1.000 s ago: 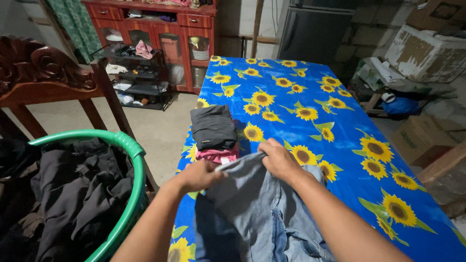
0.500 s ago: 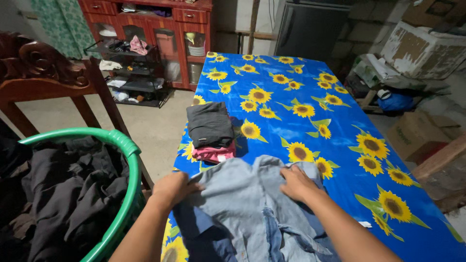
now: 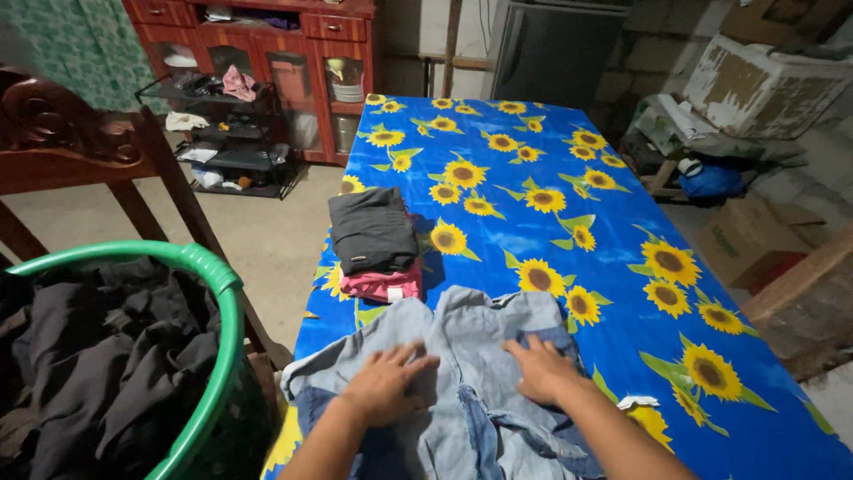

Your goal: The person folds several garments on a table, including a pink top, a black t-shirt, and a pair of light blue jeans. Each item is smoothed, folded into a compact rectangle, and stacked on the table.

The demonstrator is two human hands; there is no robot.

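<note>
Both hands flat on a denim garment at the near end of the worktop

The left hand and right hand lie palm down with fingers spread on the pale blue denim garment, gripping nothing; the garment is spread at the near edge of the worktop, which wears a blue sunflower cloth. In my judgement the smoothing is best done by pressing outward from the garment's middle seam so creases leave at the hems, keeping the left side from slipping off the edge. Just beyond the garment sits a folded stack, dark grey piece over pink piece. Left of the garment, off the worktop, stands a green basket of dark clothes, and far beyond the garment a red cabinet
</note>
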